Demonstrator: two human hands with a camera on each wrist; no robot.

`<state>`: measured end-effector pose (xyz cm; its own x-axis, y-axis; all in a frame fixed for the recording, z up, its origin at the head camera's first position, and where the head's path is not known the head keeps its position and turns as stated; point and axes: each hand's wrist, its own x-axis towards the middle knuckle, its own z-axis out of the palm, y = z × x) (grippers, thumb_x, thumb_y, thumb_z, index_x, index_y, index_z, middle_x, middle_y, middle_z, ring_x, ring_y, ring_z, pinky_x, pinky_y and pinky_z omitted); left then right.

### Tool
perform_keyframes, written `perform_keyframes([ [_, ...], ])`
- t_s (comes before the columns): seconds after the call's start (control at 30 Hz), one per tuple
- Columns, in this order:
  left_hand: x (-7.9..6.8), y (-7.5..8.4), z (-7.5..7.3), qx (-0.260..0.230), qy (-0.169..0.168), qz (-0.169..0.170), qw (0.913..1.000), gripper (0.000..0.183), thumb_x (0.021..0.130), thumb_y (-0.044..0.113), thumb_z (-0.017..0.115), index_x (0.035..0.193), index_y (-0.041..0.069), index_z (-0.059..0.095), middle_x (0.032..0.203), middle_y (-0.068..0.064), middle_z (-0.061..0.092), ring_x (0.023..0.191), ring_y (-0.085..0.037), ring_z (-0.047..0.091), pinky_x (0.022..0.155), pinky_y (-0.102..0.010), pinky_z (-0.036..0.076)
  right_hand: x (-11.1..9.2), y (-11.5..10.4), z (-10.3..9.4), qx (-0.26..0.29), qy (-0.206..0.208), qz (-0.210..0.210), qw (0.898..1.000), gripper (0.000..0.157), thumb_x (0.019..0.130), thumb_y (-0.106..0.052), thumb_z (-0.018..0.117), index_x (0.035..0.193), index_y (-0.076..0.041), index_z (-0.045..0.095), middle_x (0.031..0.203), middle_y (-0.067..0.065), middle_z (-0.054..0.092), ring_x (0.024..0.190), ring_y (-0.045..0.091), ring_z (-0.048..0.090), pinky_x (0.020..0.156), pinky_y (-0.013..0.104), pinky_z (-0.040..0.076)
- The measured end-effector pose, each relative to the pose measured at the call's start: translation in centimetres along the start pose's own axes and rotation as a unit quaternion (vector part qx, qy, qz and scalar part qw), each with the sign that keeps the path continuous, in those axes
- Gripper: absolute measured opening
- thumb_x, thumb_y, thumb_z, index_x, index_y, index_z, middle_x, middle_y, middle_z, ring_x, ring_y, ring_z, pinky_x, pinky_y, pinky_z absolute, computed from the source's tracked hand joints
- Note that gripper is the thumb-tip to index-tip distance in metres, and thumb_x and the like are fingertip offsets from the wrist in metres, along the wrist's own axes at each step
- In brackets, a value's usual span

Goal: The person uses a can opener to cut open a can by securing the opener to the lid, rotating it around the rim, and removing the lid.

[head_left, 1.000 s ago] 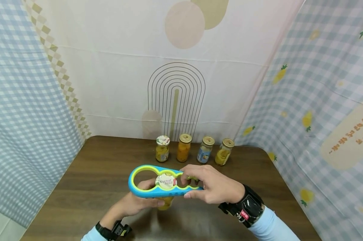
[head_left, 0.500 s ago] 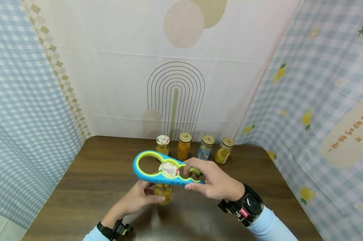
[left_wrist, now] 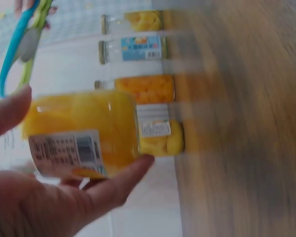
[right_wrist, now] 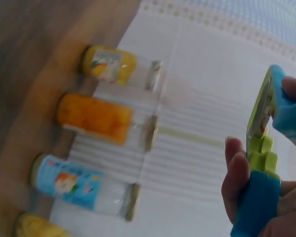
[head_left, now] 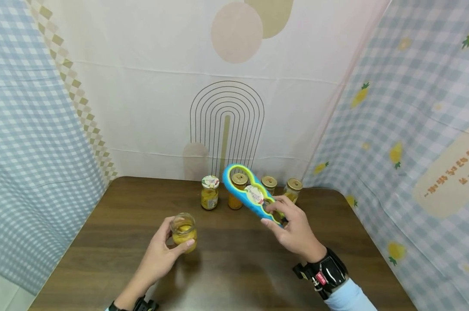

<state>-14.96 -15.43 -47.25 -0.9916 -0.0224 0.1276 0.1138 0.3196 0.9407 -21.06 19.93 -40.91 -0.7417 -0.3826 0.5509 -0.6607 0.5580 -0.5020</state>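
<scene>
My left hand (head_left: pixel 156 257) holds a glass jar (head_left: pixel 185 236) of yellow fruit above the table, its thumb on the near side. The mouth of this jar shows uncovered in the head view; its barcode label faces the left wrist camera (left_wrist: pixel 64 153). Off to the right, my right hand (head_left: pixel 294 226) grips a blue and green jar opener (head_left: pixel 245 203) by its handle end, raised and tilted up to the left. A white printed lid (head_left: pixel 254 194) sits in the opener's middle ring. The opener partly covers the jars behind it.
Along the back of the brown table (head_left: pixel 113 224) stand several lidded jars: a yellow fruit jar with a white lid (head_left: pixel 209 194), an orange fruit jar (right_wrist: pixel 93 118), a blue-labelled jar (right_wrist: pixel 69 182) and another yellow jar (left_wrist: pixel 145 21). Cloth hangs behind and beside.
The opener rose off the jar with the lid inside, and my right hand carried it up and to the right. My left hand moved the uncovered jar to the left.
</scene>
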Motion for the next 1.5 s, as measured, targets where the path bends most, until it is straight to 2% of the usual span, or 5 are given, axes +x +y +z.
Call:
perform_keyframes([
  [0.17,-0.4,-0.2,-1.7,0.004,0.038,-0.015,0.9992,0.062,0.093,0.026,0.085,0.146,0.018,0.052,0.141,-0.01,0.069,0.134,-0.032,0.065,0.091,-0.021,0.057,-1.7,1.1,-0.4,-0.027,0.028,0.046,0.998,0.016,0.092,-0.015,0.085,0.105,-0.019,0.075,0.13,0.009,0.068,0.098,0.017,0.064,0.055,0.023,0.052],
  [0.7,0.2,-0.9,-2.6,0.065,0.033,-0.043,0.9965,0.065,0.095,0.024,0.084,0.149,0.016,0.048,0.141,-0.017,0.067,0.129,-0.035,0.067,0.094,-0.035,0.062,-3.2,1.6,0.0,-0.034,0.045,0.059,0.997,0.012,0.093,-0.015,0.083,0.101,-0.021,0.076,0.135,0.01,0.066,0.094,0.013,0.065,0.052,0.021,0.052],
  [1.07,3.0,-2.4,-2.6,0.146,0.057,-0.036,0.9869,0.063,0.097,0.021,0.081,0.149,0.01,0.047,0.137,-0.022,0.069,0.124,-0.041,0.068,0.101,-0.058,0.056,-3.2,1.1,0.1,-0.031,0.048,0.047,0.997,0.012,0.093,-0.015,0.084,0.101,-0.021,0.076,0.133,0.01,0.066,0.09,0.009,0.065,0.052,0.016,0.051],
  [1.27,4.4,-3.6,-2.7,0.164,0.064,-0.054,0.9829,0.058,0.096,0.022,0.081,0.143,0.006,0.051,0.134,-0.025,0.069,0.122,-0.043,0.068,0.099,-0.059,0.056,-3.3,0.8,0.2,-0.03,0.042,0.046,0.998,0.013,0.092,-0.015,0.085,0.101,-0.019,0.076,0.134,0.011,0.065,0.077,0.0,0.061,0.053,0.019,0.053],
  [1.5,5.6,-4.6,-2.6,0.16,0.066,-0.069,0.9824,0.057,0.097,0.024,0.081,0.141,0.004,0.052,0.137,-0.026,0.068,0.124,-0.045,0.067,0.099,-0.062,0.055,-3.5,0.6,0.2,-0.017,0.039,0.06,0.997,0.016,0.09,-0.015,0.086,0.101,-0.023,0.077,0.136,0.007,0.065,0.09,0.005,0.064,0.054,0.02,0.055],
])
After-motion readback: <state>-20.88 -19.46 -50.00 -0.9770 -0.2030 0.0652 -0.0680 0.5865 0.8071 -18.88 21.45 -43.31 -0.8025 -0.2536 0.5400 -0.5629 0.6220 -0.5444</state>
